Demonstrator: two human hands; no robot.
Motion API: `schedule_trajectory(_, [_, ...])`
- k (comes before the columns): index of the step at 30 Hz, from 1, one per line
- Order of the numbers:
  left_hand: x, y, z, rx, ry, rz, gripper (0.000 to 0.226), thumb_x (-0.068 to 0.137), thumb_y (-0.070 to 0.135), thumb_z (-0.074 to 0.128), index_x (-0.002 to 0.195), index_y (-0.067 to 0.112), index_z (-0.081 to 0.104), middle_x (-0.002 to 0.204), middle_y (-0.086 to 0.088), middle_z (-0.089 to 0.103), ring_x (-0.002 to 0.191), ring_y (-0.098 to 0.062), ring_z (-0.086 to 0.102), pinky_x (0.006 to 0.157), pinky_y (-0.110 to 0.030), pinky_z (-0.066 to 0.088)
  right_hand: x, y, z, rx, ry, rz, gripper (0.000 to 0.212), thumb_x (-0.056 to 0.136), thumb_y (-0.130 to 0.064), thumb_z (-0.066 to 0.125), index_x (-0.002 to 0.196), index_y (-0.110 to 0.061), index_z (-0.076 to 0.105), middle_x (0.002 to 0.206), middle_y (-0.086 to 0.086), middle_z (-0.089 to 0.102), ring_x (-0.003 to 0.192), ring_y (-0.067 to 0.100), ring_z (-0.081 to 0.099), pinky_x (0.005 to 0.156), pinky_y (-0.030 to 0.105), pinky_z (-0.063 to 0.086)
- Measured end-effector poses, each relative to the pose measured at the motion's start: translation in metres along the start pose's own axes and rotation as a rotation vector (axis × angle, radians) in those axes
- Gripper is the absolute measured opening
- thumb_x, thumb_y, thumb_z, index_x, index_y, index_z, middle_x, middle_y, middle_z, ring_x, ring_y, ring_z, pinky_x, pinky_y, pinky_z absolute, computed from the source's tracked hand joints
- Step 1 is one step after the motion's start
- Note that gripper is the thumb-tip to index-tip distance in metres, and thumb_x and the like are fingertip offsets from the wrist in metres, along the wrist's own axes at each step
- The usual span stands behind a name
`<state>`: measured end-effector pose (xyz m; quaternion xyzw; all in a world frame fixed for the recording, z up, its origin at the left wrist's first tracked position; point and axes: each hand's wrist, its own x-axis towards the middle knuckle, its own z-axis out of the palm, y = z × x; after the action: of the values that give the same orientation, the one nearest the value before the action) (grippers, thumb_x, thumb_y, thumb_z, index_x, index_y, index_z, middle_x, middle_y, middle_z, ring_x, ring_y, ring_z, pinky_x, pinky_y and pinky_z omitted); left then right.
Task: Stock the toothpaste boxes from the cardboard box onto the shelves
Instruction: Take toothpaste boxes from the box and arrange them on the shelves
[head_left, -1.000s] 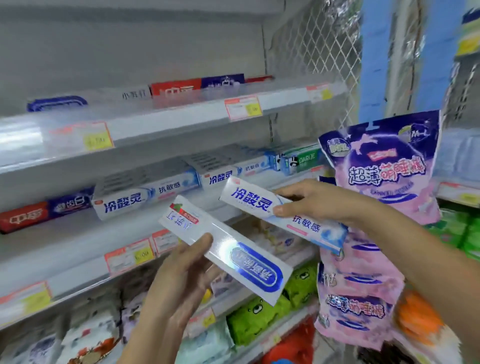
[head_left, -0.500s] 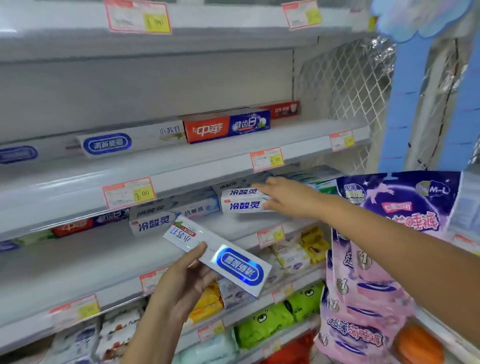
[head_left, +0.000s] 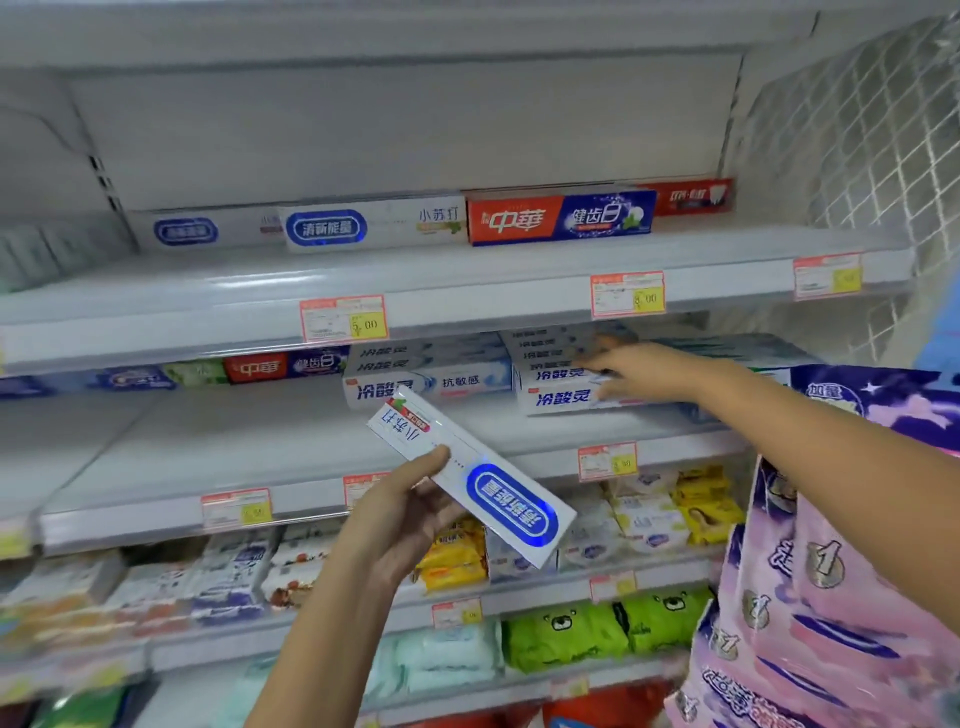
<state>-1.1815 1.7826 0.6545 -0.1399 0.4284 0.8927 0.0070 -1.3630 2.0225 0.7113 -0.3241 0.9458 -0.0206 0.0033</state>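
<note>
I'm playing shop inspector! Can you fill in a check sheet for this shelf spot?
Surface: middle shelf, bare at left.
Job's things: stacked toothpaste boxes on it; white toothpaste box with blue oval, tilted, in hand.
Clutter: pink packs hanging at right.
Hands: left hand holds the white toothpaste box; right hand at the stack, grip blurred.
Cables: nothing seen.
Surroundings: price tags, wire mesh panel.

Row of boxes (head_left: 558, 218) is lined end to end along the back of the upper shelf (head_left: 467, 306). On the middle shelf (head_left: 234, 457) below, left stack (head_left: 431, 374) and right stack (head_left: 561, 400) are set side by side, the latter touched by the right hand (head_left: 639, 374). Tilted box (head_left: 483, 478) is held by the left hand (head_left: 400, 519) in front of the middle shelf. Hanging bags (head_left: 831, 545) are located far right, soft packs (head_left: 571, 629) on shelves below.
</note>
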Motion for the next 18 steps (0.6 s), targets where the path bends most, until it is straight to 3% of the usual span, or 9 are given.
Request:
schedule_trajectory(4, [0.000,-0.002,0.005,0.013,-0.012,0.020,0.010,0.089,0.003,0.054,0.096,0.001,0.060,0.083,-0.019,0.072,0.071,-0.027,0.072,0.067,-0.045,0.057,0.006,0.008,0.006,-0.051,0.047,-0.034,0.050,0.095,-0.026,0.054,0.143,-0.025,0.042,0.141,0.006,0.039,0.125,0.023,0.040,0.102,0.031,0.037])
schedule_trajectory(10, [0.002,-0.004,0.005,0.008,-0.008,0.015,0.009,0.090,0.004,0.053,0.097,0.002,0.059,0.084,-0.019,0.072,0.075,-0.028,0.072,0.067,-0.046,0.057,0.013,0.013,0.011,-0.131,0.122,-0.149,0.040,0.095,-0.020,0.053,0.135,-0.026,0.053,0.123,0.003,0.049,0.117,0.022,0.045,0.093,0.032,0.041])
schedule_trajectory(18, [0.005,-0.007,0.003,0.059,-0.049,0.012,0.007,0.089,0.001,0.054,0.094,0.002,0.059,0.082,-0.016,0.073,0.076,-0.027,0.071,0.068,-0.041,0.058,0.006,0.025,0.025,-0.193,0.213,-0.002,0.042,0.090,-0.020,0.058,0.132,-0.020,0.051,0.134,0.006,0.047,0.120,0.024,0.046,0.090,0.034,0.045])
